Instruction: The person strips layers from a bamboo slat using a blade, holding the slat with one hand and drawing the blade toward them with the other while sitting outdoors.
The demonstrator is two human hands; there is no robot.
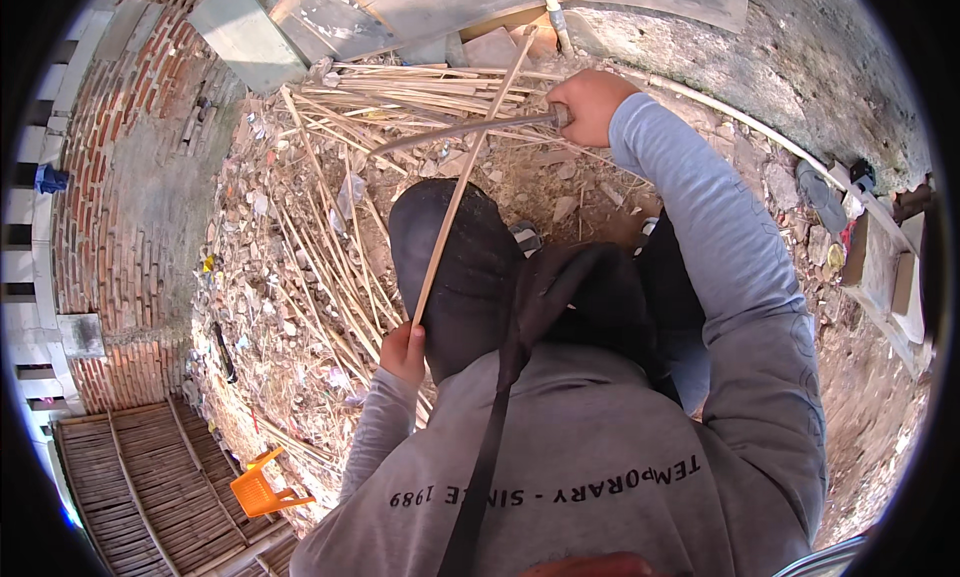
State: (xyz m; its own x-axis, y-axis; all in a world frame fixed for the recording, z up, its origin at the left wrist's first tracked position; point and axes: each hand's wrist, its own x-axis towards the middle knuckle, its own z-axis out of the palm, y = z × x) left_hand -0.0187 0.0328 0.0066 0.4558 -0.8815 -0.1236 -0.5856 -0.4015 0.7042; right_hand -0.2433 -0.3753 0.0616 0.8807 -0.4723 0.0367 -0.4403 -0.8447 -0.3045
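Observation:
My left hand (403, 352) is closed round the near end of a long, flat bamboo strip (447, 222), beside my left knee. The strip slants up and away over the dark trouser leg, its far end near the pipe at the back. My right hand (592, 107) grips the handle of a machete (450, 132) with a long, thin blade, slightly curved toward its tip. That blade points left and crosses the strip in its upper part; whether it cuts into the strip I cannot tell. The right arm is stretched forward, the left one bent close to my body.
Many bamboo strips (420, 87) lie piled at the back, with more strips (335, 277) scattered on the left over rubble. Grey boards (400, 12) lean behind. An orange plastic chair (265, 487) is at lower left, a slatted bamboo panel (145, 477) beside it. A pipe (740, 127) runs along the right wall.

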